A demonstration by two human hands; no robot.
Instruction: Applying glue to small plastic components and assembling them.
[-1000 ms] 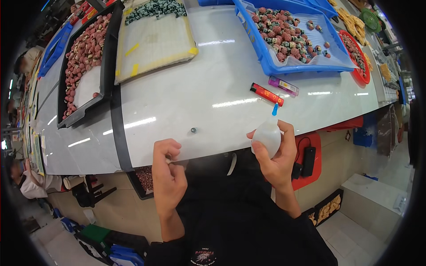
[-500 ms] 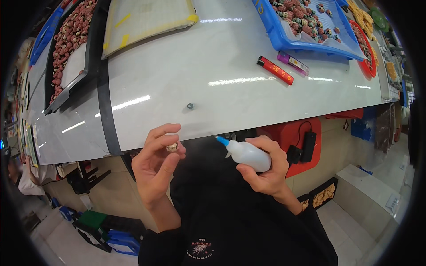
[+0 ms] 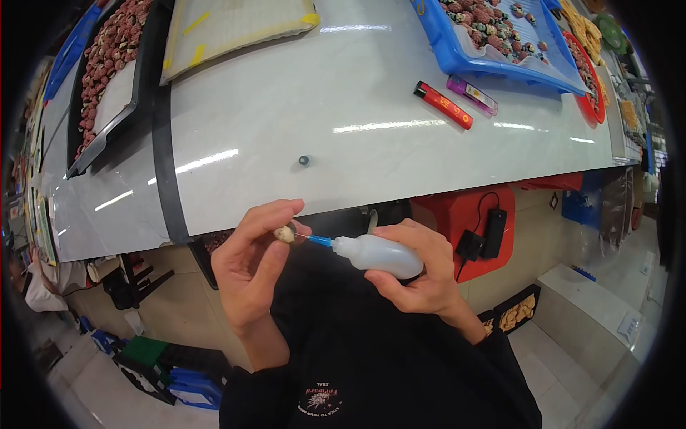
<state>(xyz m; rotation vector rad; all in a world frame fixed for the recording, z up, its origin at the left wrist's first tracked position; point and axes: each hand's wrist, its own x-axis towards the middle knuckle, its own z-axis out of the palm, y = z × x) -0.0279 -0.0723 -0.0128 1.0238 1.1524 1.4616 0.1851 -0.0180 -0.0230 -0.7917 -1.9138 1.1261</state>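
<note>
Between the thumb and fingers of my left hand (image 3: 251,261), a small cream-coloured piece (image 3: 284,234) with a dark part is pinched just off the table's near edge. My right hand (image 3: 423,268) wraps round a whitish squeeze bottle (image 3: 379,256), tilted on its side. Its blue nozzle (image 3: 320,241) ends in a thin needle that points left and reaches the piece; whether the tip touches it I cannot tell. Beyond my hands, a small dark round piece (image 3: 305,160) lies alone on the white table (image 3: 264,121).
A black tray (image 3: 107,146) of reddish pieces stands at left, beside a yellow-taped panel (image 3: 236,36). At right are a blue tray (image 3: 493,79) of red and dark pieces, a red lighter (image 3: 443,105), a purple lighter (image 3: 472,95) and a red basket (image 3: 592,107). Below sits a red stool (image 3: 493,257).
My right hand has brought the bottle left and slightly down, its needle now at the pale piece. The left fingers have turned that piece, so more of it shows.
</note>
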